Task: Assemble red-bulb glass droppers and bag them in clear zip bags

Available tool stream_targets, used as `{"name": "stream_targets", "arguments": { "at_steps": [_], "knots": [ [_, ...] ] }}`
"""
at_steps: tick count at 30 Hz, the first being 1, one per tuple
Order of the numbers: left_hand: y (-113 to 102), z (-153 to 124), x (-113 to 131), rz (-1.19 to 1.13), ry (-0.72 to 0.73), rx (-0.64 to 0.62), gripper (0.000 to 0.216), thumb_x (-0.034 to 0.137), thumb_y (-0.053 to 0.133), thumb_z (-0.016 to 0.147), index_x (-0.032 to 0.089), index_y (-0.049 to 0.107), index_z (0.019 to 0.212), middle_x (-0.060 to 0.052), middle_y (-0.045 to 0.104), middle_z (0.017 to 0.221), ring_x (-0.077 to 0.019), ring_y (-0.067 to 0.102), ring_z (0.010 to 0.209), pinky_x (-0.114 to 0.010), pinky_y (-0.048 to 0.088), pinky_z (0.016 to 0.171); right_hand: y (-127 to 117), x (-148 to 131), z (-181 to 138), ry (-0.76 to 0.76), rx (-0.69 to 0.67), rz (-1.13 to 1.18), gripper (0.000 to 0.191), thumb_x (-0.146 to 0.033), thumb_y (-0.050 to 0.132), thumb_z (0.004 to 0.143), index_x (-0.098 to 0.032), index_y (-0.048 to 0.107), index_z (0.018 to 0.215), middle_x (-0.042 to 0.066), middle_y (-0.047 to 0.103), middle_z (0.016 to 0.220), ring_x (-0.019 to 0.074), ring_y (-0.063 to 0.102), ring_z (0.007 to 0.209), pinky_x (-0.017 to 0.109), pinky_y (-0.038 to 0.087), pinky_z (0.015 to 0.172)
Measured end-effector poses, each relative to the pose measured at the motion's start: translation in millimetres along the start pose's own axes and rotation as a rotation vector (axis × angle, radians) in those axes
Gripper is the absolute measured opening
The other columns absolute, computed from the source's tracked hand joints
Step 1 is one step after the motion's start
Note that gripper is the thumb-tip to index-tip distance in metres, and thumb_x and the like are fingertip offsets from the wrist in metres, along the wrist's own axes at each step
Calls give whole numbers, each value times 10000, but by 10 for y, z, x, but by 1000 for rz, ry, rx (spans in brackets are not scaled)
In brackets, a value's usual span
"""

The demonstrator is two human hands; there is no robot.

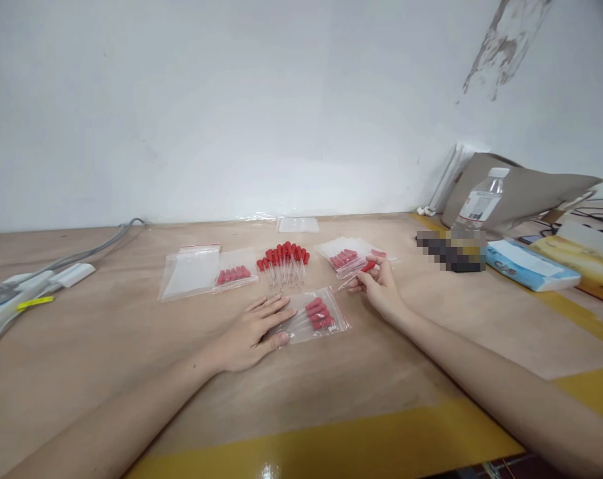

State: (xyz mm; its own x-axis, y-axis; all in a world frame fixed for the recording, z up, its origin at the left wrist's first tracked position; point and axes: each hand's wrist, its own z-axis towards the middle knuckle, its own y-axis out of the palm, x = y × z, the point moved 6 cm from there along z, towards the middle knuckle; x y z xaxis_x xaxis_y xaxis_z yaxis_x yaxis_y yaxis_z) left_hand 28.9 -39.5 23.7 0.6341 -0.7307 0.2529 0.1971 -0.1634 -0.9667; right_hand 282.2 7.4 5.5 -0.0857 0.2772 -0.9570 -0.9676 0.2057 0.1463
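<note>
My left hand (251,336) lies flat with its fingers spread, the fingertips on the left end of a clear zip bag (339,313). Inside that bag several droppers with red rubber bulbs (320,314) lie side by side, their stems towards my fingers. To the right of the bag, my right hand (379,289) is closed in a pinch on a single dropper (368,266), its red bulb up and its clear stem slanting down to the left. Beyond the bag, a fan of loose red-bulbed droppers (286,259) rests on the table.
Filled zip bags (344,256) are stacked just past my right hand. Another filled bag (234,269) and flat bags (189,269) lie at left. A water bottle (481,203), tissue pack (531,265) and grey bag (526,193) stand right; a power strip (36,286) lies far left.
</note>
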Motion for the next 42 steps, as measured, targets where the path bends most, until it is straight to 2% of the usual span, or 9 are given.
{"name": "stream_targets", "arguments": {
  "at_steps": [7,10,14,18,26,30,32,36,42],
  "knots": [
    [-2,4,7,16,-5,7,504,493,345,878,294,320,1340,-7,223,1435,-210,187,1325,-420,175,1084,243,64,-71,80,-113,50,454,-325,628,650,-237,270,915,-84,563,633,132,630,579,309,529,610],
    [-10,-2,11,12,-2,16,506,490,355,875,297,316,1341,-5,225,1435,-209,192,1324,-417,175,1084,289,24,-140,82,-161,46,441,-338,623,661,-236,273,907,-73,583,643,122,622,574,285,518,585],
    [-20,-3,16,1,-3,27,497,484,359,876,298,328,1335,-3,239,1431,-211,208,1319,-420,172,1084,273,-33,-211,57,-215,16,401,-361,613,689,-232,287,884,-66,582,625,114,600,545,260,493,539],
    [-18,-1,23,2,-5,22,504,488,360,874,293,327,1337,-10,243,1430,-210,210,1319,-422,175,1083,215,-26,-203,63,-190,19,420,-382,657,654,-228,327,863,-49,578,674,123,610,599,294,511,603],
    [-14,8,25,2,3,10,495,487,355,876,314,315,1338,-2,229,1435,-212,204,1320,-425,168,1083,109,22,-89,54,-165,-208,361,-354,704,596,-174,548,868,-10,578,691,97,507,526,258,442,531],
    [-20,3,32,5,5,17,511,492,353,875,311,293,1348,-4,235,1435,-219,198,1322,-432,173,1080,185,-13,-103,-22,-243,-358,338,-344,658,641,-166,617,926,39,631,800,158,568,703,325,458,700],
    [-27,-3,40,-5,12,30,534,492,355,874,299,261,1363,-11,248,1431,-222,202,1321,-431,178,1079,243,-10,-136,-27,-309,-395,334,-336,634,666,-163,610,951,52,640,836,167,576,743,333,455,724],
    [-29,-6,38,-13,9,37,561,494,357,873,278,232,1375,-24,263,1427,-225,222,1314,-427,188,1077,309,11,-185,10,-398,-319,319,-317,656,646,-155,569,906,48,636,808,134,573,656,288,464,635],
    [-31,13,43,0,15,35,565,485,350,878,267,216,1381,-33,274,1424,-225,233,1310,-430,201,1072,438,-79,-160,-85,-506,-382,210,-310,668,634,-141,628,753,24,626,713,111,539,594,245,439,566]
  ]
}}
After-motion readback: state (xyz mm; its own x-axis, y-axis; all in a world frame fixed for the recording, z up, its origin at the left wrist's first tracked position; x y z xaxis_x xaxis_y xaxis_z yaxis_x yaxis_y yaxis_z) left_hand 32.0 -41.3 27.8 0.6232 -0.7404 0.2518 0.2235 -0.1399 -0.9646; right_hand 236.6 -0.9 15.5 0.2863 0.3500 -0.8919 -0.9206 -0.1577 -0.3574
